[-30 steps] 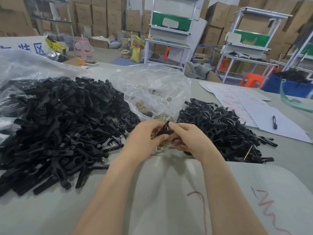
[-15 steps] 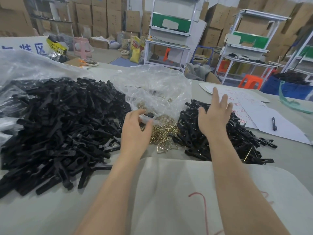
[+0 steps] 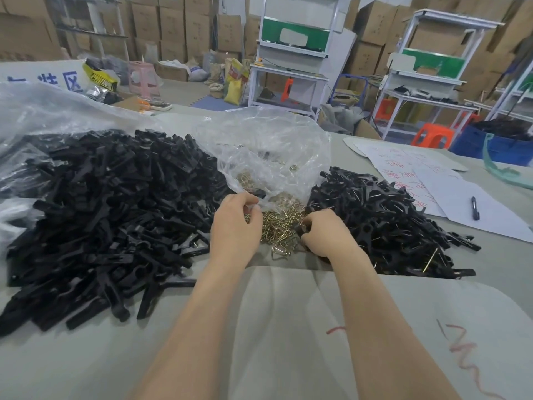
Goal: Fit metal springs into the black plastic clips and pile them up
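Metal springs lie heaped between curl-fingered left hand and right hand, their grips unclear, with black plastic clips piled just outside the left.

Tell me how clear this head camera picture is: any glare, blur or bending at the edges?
Head view: soft even light, faint shadows. Head view: pale sheen on the plastic bag partly veils the springs inside. Head view: the wide lens tilts the white rack; left hand and right hand are sharp.

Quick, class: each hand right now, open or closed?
Left hand: curled at the bag edge; grip cannot be told.
Right hand: curled beside the springs; contents cannot be told.
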Demonstrator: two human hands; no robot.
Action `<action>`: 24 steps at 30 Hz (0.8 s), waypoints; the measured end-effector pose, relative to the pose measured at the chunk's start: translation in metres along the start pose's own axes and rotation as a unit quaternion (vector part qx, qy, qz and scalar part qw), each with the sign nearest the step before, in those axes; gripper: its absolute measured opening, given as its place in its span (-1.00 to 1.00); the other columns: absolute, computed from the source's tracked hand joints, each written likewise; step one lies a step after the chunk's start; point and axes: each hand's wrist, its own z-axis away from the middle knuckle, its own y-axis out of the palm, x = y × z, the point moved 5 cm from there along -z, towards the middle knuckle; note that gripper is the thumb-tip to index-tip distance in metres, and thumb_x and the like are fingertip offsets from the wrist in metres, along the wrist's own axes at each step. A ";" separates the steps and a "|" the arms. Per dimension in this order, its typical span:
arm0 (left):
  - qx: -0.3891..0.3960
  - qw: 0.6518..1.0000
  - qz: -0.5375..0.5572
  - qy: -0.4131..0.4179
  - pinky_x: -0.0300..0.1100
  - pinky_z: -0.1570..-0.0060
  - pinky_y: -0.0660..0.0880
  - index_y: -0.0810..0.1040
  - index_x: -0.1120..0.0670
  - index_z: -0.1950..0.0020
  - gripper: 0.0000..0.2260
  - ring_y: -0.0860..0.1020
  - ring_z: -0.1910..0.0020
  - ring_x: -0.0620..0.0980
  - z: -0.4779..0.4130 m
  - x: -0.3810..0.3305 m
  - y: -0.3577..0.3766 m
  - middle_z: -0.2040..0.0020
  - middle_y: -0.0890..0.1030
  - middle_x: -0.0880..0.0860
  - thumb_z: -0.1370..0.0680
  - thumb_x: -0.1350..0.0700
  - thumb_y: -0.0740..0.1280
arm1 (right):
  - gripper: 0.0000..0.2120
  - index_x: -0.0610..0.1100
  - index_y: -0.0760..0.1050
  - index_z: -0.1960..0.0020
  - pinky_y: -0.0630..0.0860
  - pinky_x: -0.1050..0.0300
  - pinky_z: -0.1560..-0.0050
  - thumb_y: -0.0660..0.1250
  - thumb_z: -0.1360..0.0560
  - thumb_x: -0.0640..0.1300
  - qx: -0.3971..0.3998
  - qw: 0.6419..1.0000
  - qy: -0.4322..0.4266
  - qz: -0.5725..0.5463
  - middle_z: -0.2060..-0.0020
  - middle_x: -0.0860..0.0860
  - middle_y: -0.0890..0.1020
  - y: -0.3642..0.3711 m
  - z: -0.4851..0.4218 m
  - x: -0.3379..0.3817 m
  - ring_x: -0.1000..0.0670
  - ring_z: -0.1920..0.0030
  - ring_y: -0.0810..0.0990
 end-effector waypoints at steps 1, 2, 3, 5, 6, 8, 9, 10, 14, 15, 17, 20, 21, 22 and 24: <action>0.001 1.000 0.000 -0.001 -0.12 -0.15 0.45 0.57 0.04 -0.09 -0.85 0.52 -0.03 -0.08 0.000 0.000 0.000 -0.07 0.56 -0.02 -0.58 0.16 0.25 | -0.65 -0.17 0.45 -0.31 0.48 0.08 -0.04 0.23 -0.54 -0.22 -0.011 1.000 -0.003 0.003 -0.29 -0.15 0.41 -0.001 0.002 -0.001 -0.15 -0.14 0.53; 0.002 1.000 -0.001 0.001 -0.14 -0.14 0.45 0.57 0.04 -0.08 -0.86 0.52 -0.03 -0.09 0.001 0.000 0.001 -0.07 0.56 -0.02 -0.58 0.16 0.25 | -0.66 -0.17 0.46 -0.30 0.47 0.08 -0.03 0.24 -0.53 -0.21 -0.020 1.000 -0.008 0.004 -0.28 -0.14 0.42 0.000 0.003 -0.001 -0.15 -0.14 0.52; 0.004 1.000 -0.001 0.002 -0.15 -0.13 0.45 0.57 0.03 -0.07 -0.86 0.52 -0.02 -0.09 0.001 0.000 0.001 -0.06 0.56 -0.01 -0.57 0.16 0.25 | -0.68 -0.17 0.48 -0.28 0.46 0.07 -0.04 0.24 -0.53 -0.21 -0.029 0.999 -0.014 0.003 -0.28 -0.14 0.41 0.000 0.005 0.000 -0.16 -0.16 0.51; 0.004 1.000 -0.002 0.003 -0.17 -0.11 0.44 0.56 0.02 -0.04 -0.88 0.52 0.00 -0.09 0.001 0.001 0.001 -0.05 0.56 -0.01 -0.57 0.16 0.26 | -0.68 -0.14 0.48 -0.28 0.46 0.03 -0.09 0.25 -0.53 -0.18 -0.037 0.999 -0.017 -0.003 -0.28 -0.14 0.38 0.003 0.007 0.000 -0.19 -0.19 0.46; 0.003 1.000 -0.001 0.004 -0.17 -0.11 0.44 0.56 0.02 -0.03 -0.88 0.52 0.00 -0.09 0.001 0.001 0.001 -0.05 0.56 -0.01 -0.57 0.16 0.26 | -0.66 -0.12 0.46 -0.31 0.45 0.01 -0.13 0.25 -0.54 -0.16 -0.029 0.999 -0.016 -0.006 -0.29 -0.15 0.37 0.004 0.007 -0.001 -0.20 -0.21 0.44; 0.005 1.000 -0.002 0.005 -0.15 -0.11 0.45 0.56 0.02 -0.03 -0.88 0.52 0.00 -0.09 0.001 0.001 0.001 -0.05 0.56 -0.01 -0.57 0.16 0.26 | -0.58 -0.04 0.40 -0.39 0.41 -0.02 -0.22 0.28 -0.53 -0.09 0.002 1.000 -0.017 -0.007 -0.32 -0.16 0.35 0.007 0.007 -0.002 -0.23 -0.27 0.39; 0.006 1.000 -0.003 0.007 -0.14 -0.11 0.45 0.56 0.02 -0.02 -0.89 0.52 -0.01 -0.09 0.001 0.001 0.002 -0.05 0.55 -0.01 -0.57 0.16 0.26 | -0.56 -0.02 0.39 -0.40 0.40 -0.02 -0.24 0.29 -0.53 -0.07 0.009 1.000 -0.017 -0.009 -0.32 -0.16 0.35 0.008 0.006 -0.002 -0.23 -0.28 0.38; 0.008 1.000 -0.004 0.009 -0.15 -0.10 0.45 0.55 0.01 -0.01 -0.89 0.52 0.00 -0.09 0.001 0.001 0.002 -0.05 0.55 -0.01 -0.57 0.17 0.26 | -0.58 0.00 0.41 -0.38 0.41 -0.01 -0.22 0.30 -0.53 -0.08 0.001 1.000 -0.014 -0.017 -0.31 -0.15 0.37 0.007 0.005 -0.002 -0.22 -0.27 0.39; 0.012 1.000 -0.005 0.018 -0.22 -0.05 0.41 0.49 -0.06 0.04 -0.88 0.50 0.01 -0.12 0.002 0.001 0.002 -0.05 0.55 -0.03 -0.57 0.17 0.25 | -0.77 -0.02 0.56 -0.17 0.37 0.14 0.02 0.25 -0.55 -0.16 -0.104 0.991 0.022 -0.084 -0.20 -0.09 0.50 0.005 0.003 -0.006 -0.11 -0.18 0.48; 0.013 1.000 -0.006 0.019 -0.23 -0.04 0.41 0.49 -0.07 0.05 -0.88 0.50 0.01 -0.12 0.002 0.001 0.002 -0.05 0.55 -0.03 -0.57 0.16 0.25 | -0.79 -0.03 0.57 -0.14 0.34 0.15 0.05 0.24 -0.56 -0.16 -0.115 0.989 0.026 -0.089 -0.18 -0.08 0.52 0.006 0.003 -0.006 -0.10 -0.17 0.48; 0.015 1.000 -0.009 0.020 -0.23 -0.02 0.40 0.49 -0.07 0.05 -0.88 0.49 0.02 -0.13 0.002 0.001 0.003 -0.05 0.54 -0.04 -0.57 0.16 0.25 | -0.80 -0.06 0.57 -0.12 0.33 0.15 0.06 0.22 -0.57 -0.16 -0.137 0.985 0.026 -0.105 -0.15 -0.09 0.53 0.006 0.003 -0.005 -0.11 -0.16 0.48; 0.018 1.000 -0.011 0.018 -0.22 -0.02 0.40 0.51 -0.06 0.04 -0.90 0.49 0.01 -0.13 0.001 0.002 0.004 -0.05 0.54 -0.05 -0.57 0.15 0.25 | -0.81 -0.12 0.55 -0.10 0.33 0.12 0.08 0.19 -0.58 -0.18 -0.201 0.965 0.016 -0.171 -0.07 -0.11 0.53 -0.002 0.005 -0.004 -0.12 -0.09 0.48; 0.018 1.000 -0.011 0.016 -0.21 -0.02 0.40 0.53 -0.04 0.02 -0.90 0.50 0.01 -0.12 0.000 0.002 0.004 -0.05 0.54 -0.05 -0.57 0.14 0.25 | -0.82 -0.13 0.55 -0.09 0.33 0.12 0.08 0.20 -0.58 -0.17 -0.218 0.957 0.012 -0.193 -0.05 -0.11 0.53 -0.005 0.005 -0.004 -0.12 -0.08 0.48; 0.019 1.000 -0.011 0.014 -0.20 -0.02 0.41 0.55 -0.03 0.01 -0.89 0.50 0.01 -0.11 0.000 0.003 0.005 -0.05 0.54 -0.05 -0.57 0.14 0.25 | -0.83 -0.13 0.55 -0.09 0.33 0.12 0.08 0.20 -0.58 -0.17 -0.225 0.953 0.008 -0.204 -0.03 -0.11 0.53 -0.007 0.006 -0.004 -0.12 -0.07 0.48; 0.027 0.999 -0.011 0.015 -0.19 -0.02 0.42 0.56 -0.02 0.00 -0.89 0.50 0.03 -0.11 0.000 0.002 0.007 -0.04 0.55 -0.05 -0.58 0.14 0.25 | -0.85 -0.13 0.53 -0.08 0.36 0.09 0.05 0.20 -0.58 -0.17 -0.223 0.952 0.002 -0.209 -0.02 -0.11 0.54 -0.008 0.005 -0.005 -0.12 -0.07 0.48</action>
